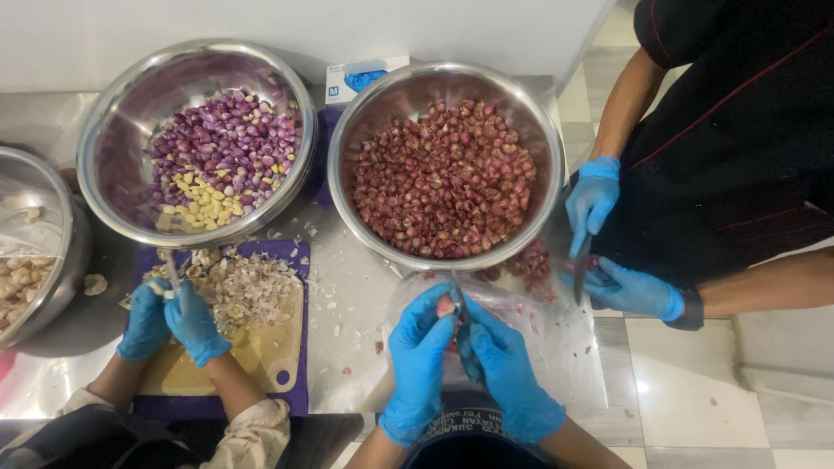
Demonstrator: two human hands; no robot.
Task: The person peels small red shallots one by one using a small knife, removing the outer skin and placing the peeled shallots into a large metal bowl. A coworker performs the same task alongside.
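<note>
My left hand (419, 352), in a blue glove, pinches a small red shallot (446, 306) at its fingertips. My right hand (508, 369), also blue-gloved, grips a small knife (457, 293) whose blade touches the shallot. Both hands hover over a clear plastic bag (556, 334) that holds shallot skins. Just beyond them stands a large steel bowl (346, 130) heaped with unpeeled red shallots (447, 178).
A second steel bowl (97, 130) at the left holds peeled purple shallots and garlic cloves. A person's gloved hands (169, 321) peel garlic over a yellow cutting board (269, 347). At the right another person's gloved hands (608, 252) hold a knife. A glove box (365, 78) sits behind.
</note>
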